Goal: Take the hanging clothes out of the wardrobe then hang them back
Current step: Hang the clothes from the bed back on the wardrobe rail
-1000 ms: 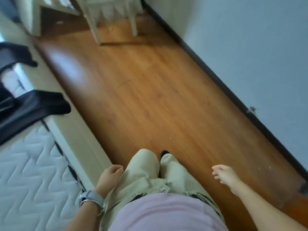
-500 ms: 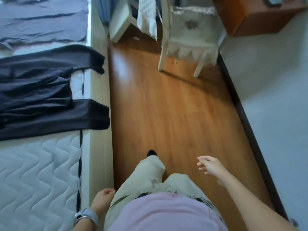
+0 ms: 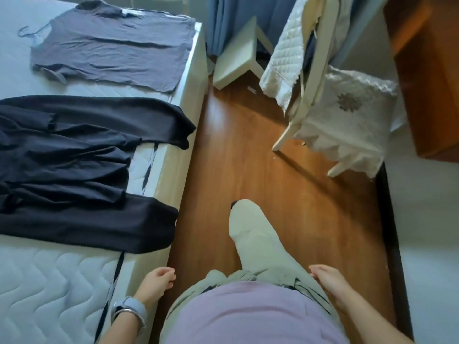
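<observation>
While hanging empty, hands: left hand and right hand are curling loosely, holding nothing.
Grey top: lying limp, probably light; hook is looking like the best hold.

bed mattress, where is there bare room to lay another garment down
The widest bare patch of the white quilted mattress is the near end, between the black long-sleeved garments and the left hand. A narrow strip lies between those and the grey short-sleeved shirt. The middle is crowded with black cloth out to the bed edge.

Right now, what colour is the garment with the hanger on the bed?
The garment is plain grey, no pattern; the head view shows it best.
</observation>
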Demonstrator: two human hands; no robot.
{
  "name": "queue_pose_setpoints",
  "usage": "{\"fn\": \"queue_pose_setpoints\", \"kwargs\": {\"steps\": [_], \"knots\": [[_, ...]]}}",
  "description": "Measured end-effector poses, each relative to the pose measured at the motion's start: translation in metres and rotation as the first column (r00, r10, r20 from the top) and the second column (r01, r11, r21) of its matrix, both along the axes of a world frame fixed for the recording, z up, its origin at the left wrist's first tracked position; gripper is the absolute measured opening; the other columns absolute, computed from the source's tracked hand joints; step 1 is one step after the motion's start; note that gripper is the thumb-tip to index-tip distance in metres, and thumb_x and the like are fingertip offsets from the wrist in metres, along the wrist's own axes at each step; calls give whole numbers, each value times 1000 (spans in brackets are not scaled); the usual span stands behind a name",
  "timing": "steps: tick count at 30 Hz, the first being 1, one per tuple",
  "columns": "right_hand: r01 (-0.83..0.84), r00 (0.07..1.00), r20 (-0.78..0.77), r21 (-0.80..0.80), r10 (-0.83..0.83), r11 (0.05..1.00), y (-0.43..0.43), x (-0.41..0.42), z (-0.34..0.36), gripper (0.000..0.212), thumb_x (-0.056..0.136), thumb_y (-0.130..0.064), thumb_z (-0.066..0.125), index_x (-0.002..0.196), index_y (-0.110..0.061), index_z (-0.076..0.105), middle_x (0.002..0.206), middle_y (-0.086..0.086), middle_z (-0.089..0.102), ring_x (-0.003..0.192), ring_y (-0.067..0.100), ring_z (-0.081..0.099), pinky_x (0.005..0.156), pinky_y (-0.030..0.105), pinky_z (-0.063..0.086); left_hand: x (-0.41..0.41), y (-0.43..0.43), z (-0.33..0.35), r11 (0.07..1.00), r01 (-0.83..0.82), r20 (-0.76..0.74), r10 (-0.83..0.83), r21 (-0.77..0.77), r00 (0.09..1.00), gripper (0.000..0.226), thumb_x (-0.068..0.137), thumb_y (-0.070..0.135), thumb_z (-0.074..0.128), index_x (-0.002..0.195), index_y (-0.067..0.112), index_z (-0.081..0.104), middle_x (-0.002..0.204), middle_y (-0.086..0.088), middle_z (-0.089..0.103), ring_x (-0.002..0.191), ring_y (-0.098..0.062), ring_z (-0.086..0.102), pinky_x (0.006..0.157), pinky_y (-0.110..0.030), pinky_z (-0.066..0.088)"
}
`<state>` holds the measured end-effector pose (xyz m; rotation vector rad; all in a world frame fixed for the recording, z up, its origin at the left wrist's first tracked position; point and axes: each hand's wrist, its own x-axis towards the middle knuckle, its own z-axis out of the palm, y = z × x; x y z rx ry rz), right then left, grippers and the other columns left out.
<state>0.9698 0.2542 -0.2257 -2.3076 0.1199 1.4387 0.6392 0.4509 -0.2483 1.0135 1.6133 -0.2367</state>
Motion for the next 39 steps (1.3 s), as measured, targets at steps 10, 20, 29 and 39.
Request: {"fn": "queue_pose_setpoints", "kwargs": {"steps": [10,20,29,39], "knots": [[-336,939,95,44,331,941,246,140,23,17,95,-16,45,102,-7,58,83,7,60,84,24,56,90,43,47,93,108,30,880,-470,90,464,70,881,11,93,18,48,98,19,59,93,-1,65,88,-19,61,75,-28,46],[-573,818,91,53,567,818,456,110,18,24,96,-16,44,111,-2,57,82,7,58,85,27,59,85,42,49,57,190,14,708,-703,-11,704,-60,710,24,96,20,41,115,11,54,111,-8,58,99,-23,55,83,-32,39],[-823,568,76,82,820,562,592,54,30,23,95,-14,45,111,-6,60,89,9,64,71,14,57,55,16,45,42,294,26,622,-783,54,782,3,621,15,92,15,45,88,15,59,99,-8,62,88,-19,57,66,-26,39],[-963,263,-28,-75,964,260,749,27,14,21,91,-11,46,101,-7,64,75,7,64,66,19,57,52,22,39,51,366,37,304,-952,115,945,39,307,16,94,11,45,102,8,58,89,-6,62,85,-20,58,67,-24,42]]}}
